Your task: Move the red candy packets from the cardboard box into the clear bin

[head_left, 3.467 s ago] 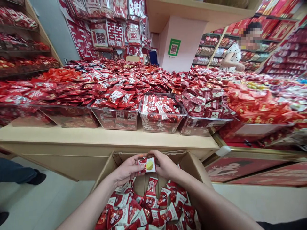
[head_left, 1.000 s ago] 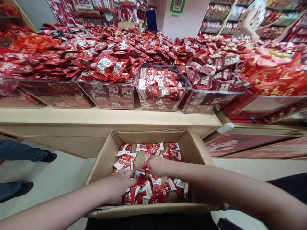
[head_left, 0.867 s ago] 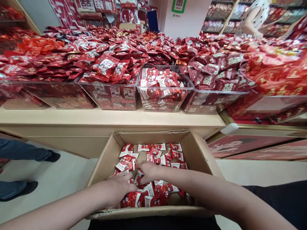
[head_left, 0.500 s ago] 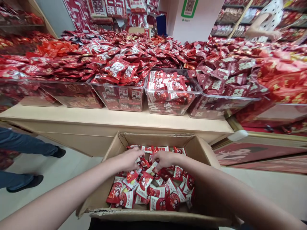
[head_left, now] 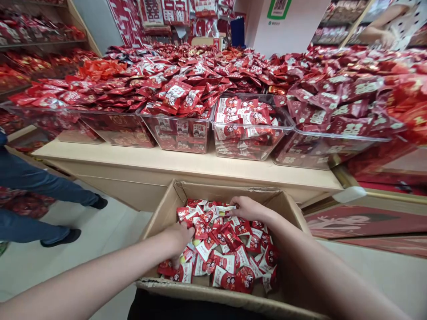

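Observation:
Small red-and-white wrapped snack packets point(head_left: 230, 262) lie loose in an open cardboard box point(head_left: 213, 291) right in front of me. My right hand point(head_left: 247, 208) is closed, pinching one packet point(head_left: 224, 210) by its end near the box's far side. My left hand point(head_left: 180, 242) reaches down over packets at the left side of the box. Its thumb and fingers are apart, with the fingertips touching a packet point(head_left: 167, 267) and partly hidden among the others.
Beyond the box, a wooden ledge point(head_left: 187, 163) carries clear bins point(head_left: 251, 146) heaped with red packets. A person's legs point(head_left: 43, 182) stand at the left. At the back right is another person's arm point(head_left: 376, 31). A gold-edged frame point(head_left: 383, 195) stands to the right.
My left hand has moved toward the box's near left side. My right hand has moved up and right, holding a packet. The view has swung slightly left.

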### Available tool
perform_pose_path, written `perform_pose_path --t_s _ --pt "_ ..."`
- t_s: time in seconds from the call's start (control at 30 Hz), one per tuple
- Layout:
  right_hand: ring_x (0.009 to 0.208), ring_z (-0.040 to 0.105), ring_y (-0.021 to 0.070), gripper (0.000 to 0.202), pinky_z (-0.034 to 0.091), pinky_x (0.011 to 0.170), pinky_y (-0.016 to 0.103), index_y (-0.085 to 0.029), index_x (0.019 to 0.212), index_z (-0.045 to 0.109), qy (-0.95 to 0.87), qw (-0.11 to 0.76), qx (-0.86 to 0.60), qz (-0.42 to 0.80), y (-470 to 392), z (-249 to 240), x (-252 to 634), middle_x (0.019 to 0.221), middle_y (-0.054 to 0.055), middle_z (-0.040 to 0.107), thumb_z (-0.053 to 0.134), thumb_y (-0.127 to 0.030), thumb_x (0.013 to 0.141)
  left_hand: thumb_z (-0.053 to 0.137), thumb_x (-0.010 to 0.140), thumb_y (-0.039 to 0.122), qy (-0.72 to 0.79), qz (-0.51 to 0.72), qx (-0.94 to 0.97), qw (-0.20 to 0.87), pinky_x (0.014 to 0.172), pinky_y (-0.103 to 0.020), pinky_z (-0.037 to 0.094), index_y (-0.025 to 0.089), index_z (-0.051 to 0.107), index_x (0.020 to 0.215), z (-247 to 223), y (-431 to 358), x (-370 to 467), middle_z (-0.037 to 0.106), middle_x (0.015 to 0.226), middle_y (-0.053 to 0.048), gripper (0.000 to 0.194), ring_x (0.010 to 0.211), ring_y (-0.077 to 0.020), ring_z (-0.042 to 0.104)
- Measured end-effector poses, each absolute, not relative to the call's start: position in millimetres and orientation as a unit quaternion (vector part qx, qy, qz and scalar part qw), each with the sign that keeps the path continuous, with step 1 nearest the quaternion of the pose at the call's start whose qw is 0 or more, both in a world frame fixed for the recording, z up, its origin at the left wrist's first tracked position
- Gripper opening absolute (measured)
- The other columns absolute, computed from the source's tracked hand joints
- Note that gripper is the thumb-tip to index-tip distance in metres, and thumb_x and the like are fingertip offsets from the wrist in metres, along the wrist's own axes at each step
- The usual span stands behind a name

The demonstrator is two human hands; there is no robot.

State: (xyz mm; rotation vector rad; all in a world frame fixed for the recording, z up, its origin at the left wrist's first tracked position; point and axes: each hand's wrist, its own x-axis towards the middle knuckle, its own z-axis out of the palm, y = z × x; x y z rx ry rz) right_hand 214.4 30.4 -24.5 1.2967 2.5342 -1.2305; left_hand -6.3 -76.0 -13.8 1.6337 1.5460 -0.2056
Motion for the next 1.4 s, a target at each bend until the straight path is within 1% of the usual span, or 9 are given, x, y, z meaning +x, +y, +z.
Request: perform_pose_path --t_s 0.1,0.2,0.3,0.43,0.53,0.67,1.0,1.1,1.4 --pt "0.07 0.053 0.0165 0.025 0.038 0.061 0.025 -0.016 0.086 0.058 0.823 0.013 0.404 -0.399 27.8 -21.7 210.5 0.081 0.004 0.06 0.056 -0.032 0.066 0.077 0.025 0.021 0.589 -0.142 0.696 0.385 0.074 -0.046 0.038 0.018 0.056 0.097 -20.9 -79.5 -0.7 0.059 0.094 -0.014 0.075 0.089 -0.0389 0.05" --pt "0.071 0.054 0.0156 0.025 0.038 0.061 0.023 -0.017 0.085 0.058 0.823 0.004 0.405 -0.398 27.0 -17.7 209.8 0.081 0.004 0.061 0.056 -0.032 0.066 0.071 0.045 0.033 0.552 -0.16 0.732 0.367 0.07 -0.038 0.042 0.023 0.057 0.096 -20.9 -67.0 0.6 0.061 0.092 -0.008 0.053 0.086 -0.0318 0.054" --pt "0.068 0.053 0.0158 0.022 0.038 0.058 0.024 -0.015 0.08 0.058 0.816 -0.006 0.431 -0.386 27.8 -14.0 211.8 0.077 0.004 0.06 0.057 -0.031 0.064 0.066 0.053 0.032 0.559 -0.149 0.731 0.362 0.067 -0.036 0.042 0.023 0.061 0.085 -16.6 -54.5 3.4 0.062 0.085 -0.007 0.034 0.08 -0.0292 0.056" --pt "0.068 0.053 0.0154 0.021 0.039 0.058 0.023 -0.015 0.081 0.055 0.807 -0.031 0.454 -0.377 27.9 -11.9 212.7 0.077 0.004 0.059 0.056 -0.028 0.064 0.065 0.052 0.025 0.548 -0.116 0.74 0.372 0.071 -0.037 0.04 0.025 0.056 0.096 -12.5 -52.0 17.7 0.06 0.092 -0.007 0.045 0.086 -0.0298 0.054" --pt "0.066 0.055 0.0122 0.029 0.041 0.058 0.022 -0.016 0.098 0.049 0.795 -0.049 0.437 -0.418 27.3 -13.0 211.5 0.078 0.003 0.059 0.05 -0.021 0.069 0.068 0.044 0.016 0.538 -0.087 0.738 0.398 0.073 -0.037 0.039 0.026 0.055 0.098 -15.2 -54.9 31.1 0.055 0.102 -0.007 0.056 0.091 -0.0313 0.05" --pt "0.052 0.056 0.0111 0.031 0.042 0.048 0.021 -0.016 0.104 0.046 0.731 -0.043 0.44 -0.52 28.3 -17.0 212.6 0.062 0.0 0.058 0.041 -0.013 0.073 0.061 0.044 0.007 0.546 -0.032 0.712 0.441 0.071 -0.034 0.039 0.023 0.061 0.083 -20.6 -49.2 33.6 0.057 0.091 -0.005 0.042 0.086 -0.0286 0.052" --pt "0.06 0.059 0.0109 0.032 0.049 0.054 0.023 -0.017 0.101 0.043 0.521 -0.129 0.403 -0.741 29.5 -4.3 213.2 0.079 0.002 0.059 0.053 -0.019 0.071 0.045 0.068 0.035 0.555 0.16 0.51 0.637 0.045 -0.02 0.036 0.02 0.05 0.089 1.6 -26.1 3.1 0.056 0.066 0.002 0.027 0.052 -0.0109 0.053" --pt "0.06 0.06 0.0093 0.027 0.049 0.053 0.019 -0.017 0.095 0.045 0.465 -0.152 0.368 -0.79 31.1 0.8 213.8 0.079 0.002 0.059 0.056 -0.021 0.071 0.032 0.072 0.052 0.549 0.188 0.452 0.678 0.042 -0.02 0.034 0.017 0.053 0.08 4.6 -26.0 4.1 0.057 0.062 0.0 0.041 0.048 -0.0107 0.053" --pt "0.066 0.059 0.0116 0.03 0.048 0.061 0.025 -0.017 0.083 0.045 0.513 -0.225 0.354 -0.749 32.4 3.0 212.0 0.077 0.0 0.058 0.065 -0.023 0.062 0.039 0.069 0.062 0.56 0.256 0.375 0.693 0.035 -0.018 0.024 0.015 0.058 0.071 -1.1 -27.4 6.9 0.054 0.044 0.003 0.051 0.034 -0.0072 0.042"
